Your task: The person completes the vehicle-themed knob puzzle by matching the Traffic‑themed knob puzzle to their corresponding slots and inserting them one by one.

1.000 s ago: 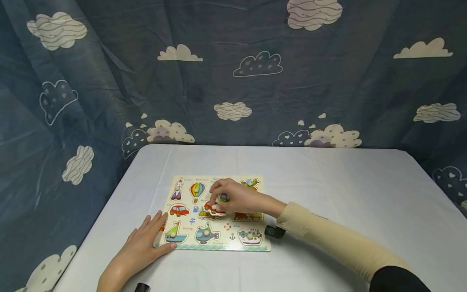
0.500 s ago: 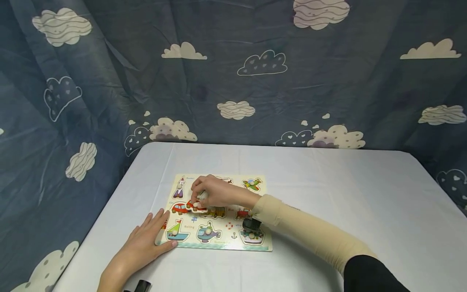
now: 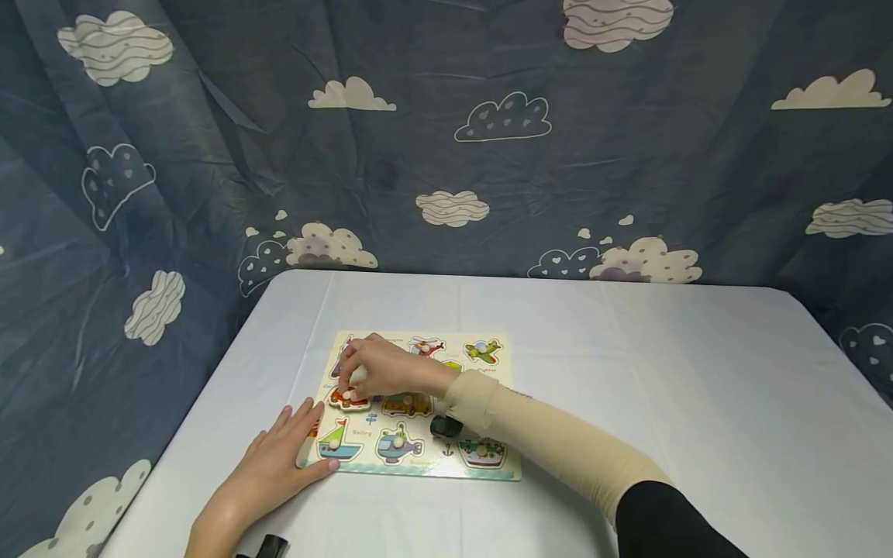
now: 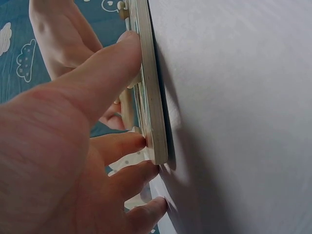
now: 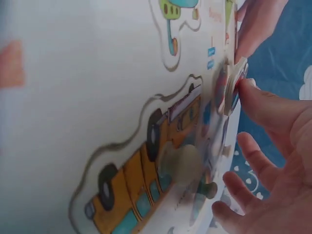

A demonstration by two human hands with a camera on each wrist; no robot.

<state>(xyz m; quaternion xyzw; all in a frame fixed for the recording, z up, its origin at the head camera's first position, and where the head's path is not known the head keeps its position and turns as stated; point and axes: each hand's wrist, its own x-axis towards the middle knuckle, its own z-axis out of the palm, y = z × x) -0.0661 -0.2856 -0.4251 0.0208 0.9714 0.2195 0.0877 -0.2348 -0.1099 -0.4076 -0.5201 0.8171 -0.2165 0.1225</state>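
Observation:
A wooden peg puzzle board (image 3: 436,466) printed with vehicles lies on the white table. My right hand (image 3: 387,368) pinches the knob of a red car piece (image 3: 349,402) at the board's left middle. In the right wrist view the car piece (image 5: 236,88) stands slightly off the board, over the printed car; the other fingers are spread. My left hand (image 3: 268,465) lies at the board's lower left corner, thumb on its front edge and fingers along its left side. In the left wrist view the fingertips touch the board's edge (image 4: 155,126).
Other knobbed pieces sit in the board: a bus (image 3: 407,404), a sailboat (image 3: 339,448), a submarine (image 3: 399,445), a ship (image 3: 483,454), a plane (image 3: 483,352) and a helicopter (image 3: 425,346). My right forearm covers part of the board. A dark cloud-patterned curtain (image 3: 391,155) hangs behind the table.
My right hand has carried the red car piece leftward, from above the bus to the printed car at the left, and lowered it. The left hand stays put.

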